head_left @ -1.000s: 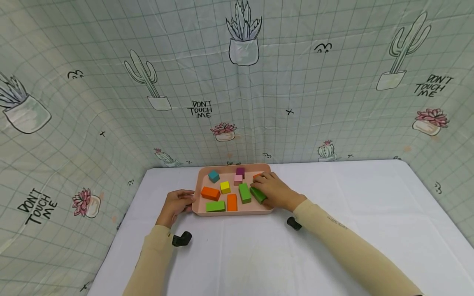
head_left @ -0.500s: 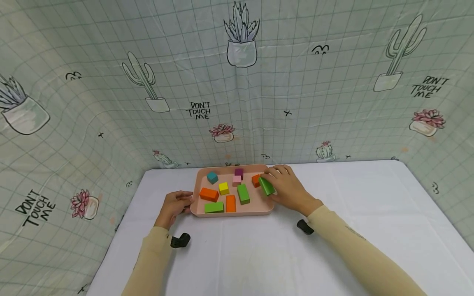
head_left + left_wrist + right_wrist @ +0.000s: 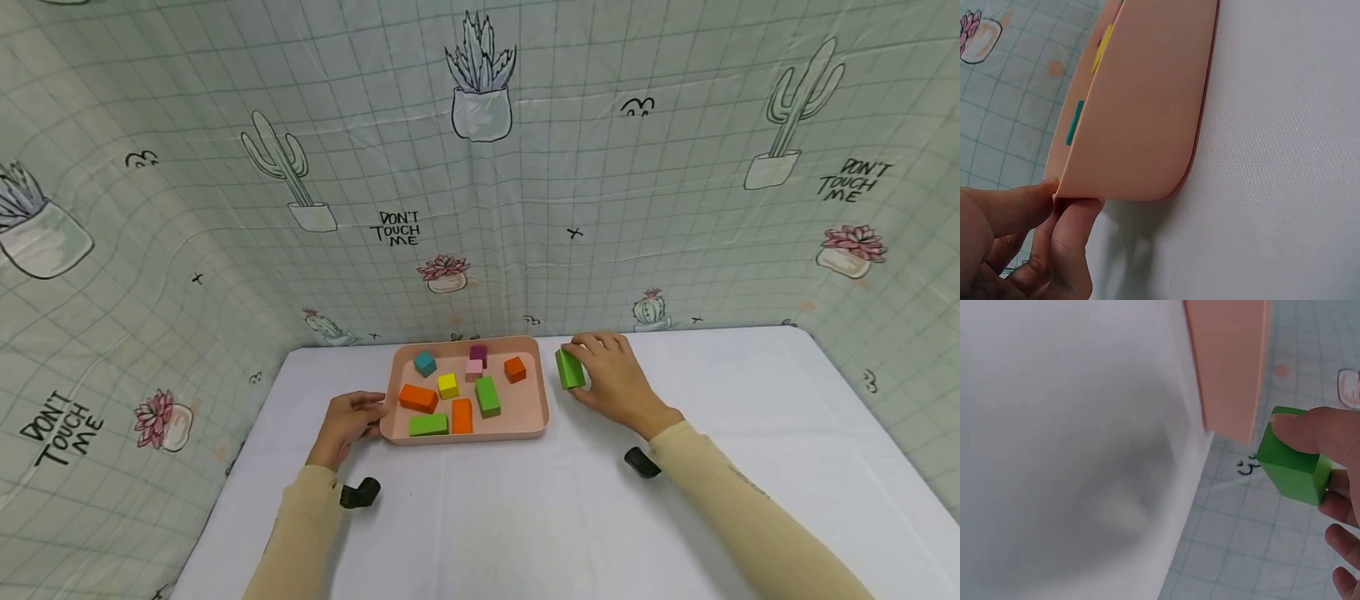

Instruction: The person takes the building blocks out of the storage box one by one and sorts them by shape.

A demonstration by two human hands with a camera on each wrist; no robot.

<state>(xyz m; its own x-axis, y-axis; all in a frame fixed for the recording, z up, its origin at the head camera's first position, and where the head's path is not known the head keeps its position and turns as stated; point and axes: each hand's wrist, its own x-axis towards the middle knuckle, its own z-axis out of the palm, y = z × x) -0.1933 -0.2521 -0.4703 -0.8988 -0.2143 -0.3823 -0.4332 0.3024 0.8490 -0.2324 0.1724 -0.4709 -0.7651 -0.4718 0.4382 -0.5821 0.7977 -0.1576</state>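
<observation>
A pink tray [image 3: 517, 423] stands on the white table, holding several coloured blocks. At its left end my left hand [image 3: 349, 425] pinches the rim; the left wrist view shows thumb and finger [image 3: 1075, 234] on the tray's edge. Just beyond the tray's right end, my right hand [image 3: 615, 379] holds a green rectangular block [image 3: 569, 369] between thumb and fingers. Seen from the right wrist, the green block [image 3: 1291, 459] is off the table, with the thumb across one face.
In the tray lie a teal cube [image 3: 425, 363], a yellow cube [image 3: 447, 385], a purple block [image 3: 478, 355], a pink cube [image 3: 474, 370], an orange cube [image 3: 514, 369], and more orange and green blocks. A patterned cloth [image 3: 570, 167] hangs behind the table.
The right hand has lifted the green block from the tray's right side and carried it right, past the rim. The left hand keeps its place at the tray's left end.
</observation>
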